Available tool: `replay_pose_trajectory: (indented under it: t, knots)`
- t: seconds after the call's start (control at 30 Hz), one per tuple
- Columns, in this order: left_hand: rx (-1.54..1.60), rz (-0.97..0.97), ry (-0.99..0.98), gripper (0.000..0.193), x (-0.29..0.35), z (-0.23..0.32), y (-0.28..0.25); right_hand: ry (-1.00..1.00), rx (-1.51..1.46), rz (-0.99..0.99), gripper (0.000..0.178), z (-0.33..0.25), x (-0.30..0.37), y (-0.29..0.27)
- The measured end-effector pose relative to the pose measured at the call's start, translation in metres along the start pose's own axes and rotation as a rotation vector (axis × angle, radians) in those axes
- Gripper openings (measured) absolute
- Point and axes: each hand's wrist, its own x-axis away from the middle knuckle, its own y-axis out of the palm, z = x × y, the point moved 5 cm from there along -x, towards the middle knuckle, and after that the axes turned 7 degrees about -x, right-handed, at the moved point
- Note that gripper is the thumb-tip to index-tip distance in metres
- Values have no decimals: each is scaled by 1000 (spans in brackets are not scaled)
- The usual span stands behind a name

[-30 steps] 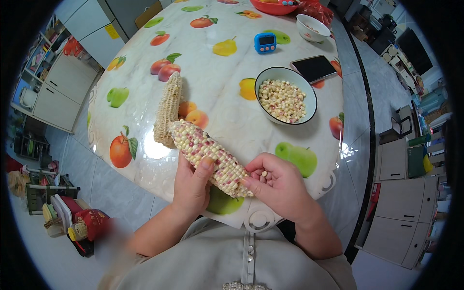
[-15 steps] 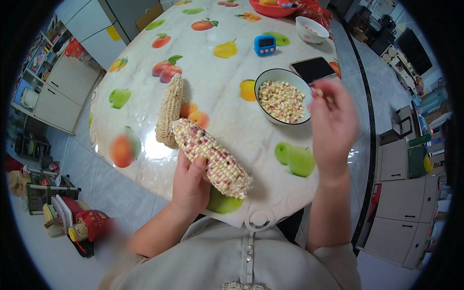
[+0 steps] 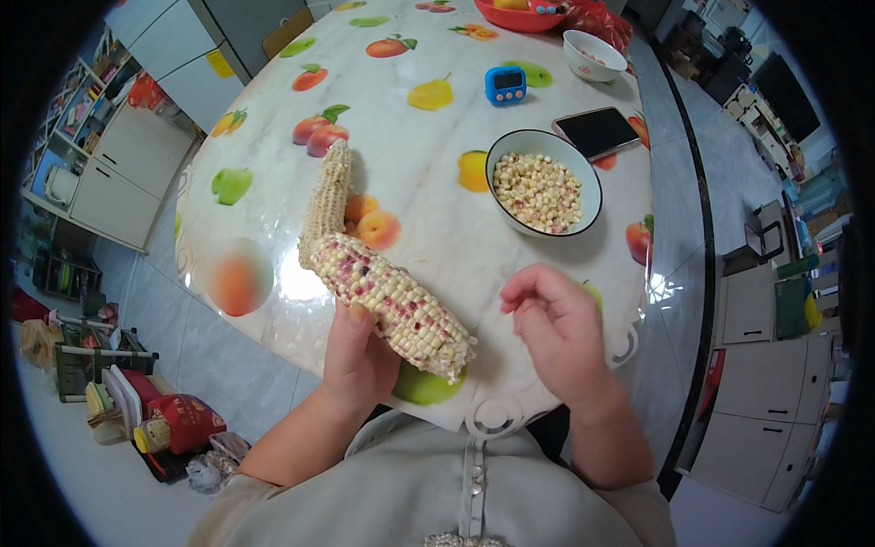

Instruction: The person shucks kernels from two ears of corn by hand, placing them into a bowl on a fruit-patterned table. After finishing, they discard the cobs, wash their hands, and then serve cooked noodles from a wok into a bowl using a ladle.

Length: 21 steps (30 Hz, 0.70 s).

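Note:
My left hand (image 3: 358,357) is closed around an ear of corn (image 3: 394,305) with cream and purplish-red kernels, its thumb along the near side. The ear lies slanted, its upper end overlapping a bare corncob (image 3: 326,196) on the table. To the right of the ear, my right hand (image 3: 558,335) hovers over the table, fingers loosely bent and slightly apart, with nothing visible in them. Beyond it stands a dark-rimmed bowl (image 3: 594,202) holding loose corn kernels (image 3: 538,192).
A fruit-print cloth covers the table (image 3: 428,210). Behind the bowl lies a phone (image 3: 597,133); farther back are a blue timer (image 3: 505,85), a white bowl (image 3: 594,56) and a red basin (image 3: 519,18) beside a red plastic bag (image 3: 597,23). Cabinets line both sides.
My right hand has moved from the kernel bowl's right rim back toward me, stopping near the ear. The left hand still grips the ear, which has shifted slightly and now overlaps the bare cob.

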Motion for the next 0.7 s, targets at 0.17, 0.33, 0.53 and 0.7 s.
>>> replay_pose_trajectory:
  t: [0.17,0.33,0.53,0.7]
  knots:
    - [-30,-9,10,65,-2,3,2,562,-446,-280,23,5,20,24]
    - [100,-36,-19,68,-3,6,9,691,-707,-386,34,11,22,35]
    - [17,-73,16,71,-1,6,16,541,-644,-202,36,8,20,35]
    - [-127,-56,-10,67,-3,-2,5,424,-689,-150,39,8,19,34]
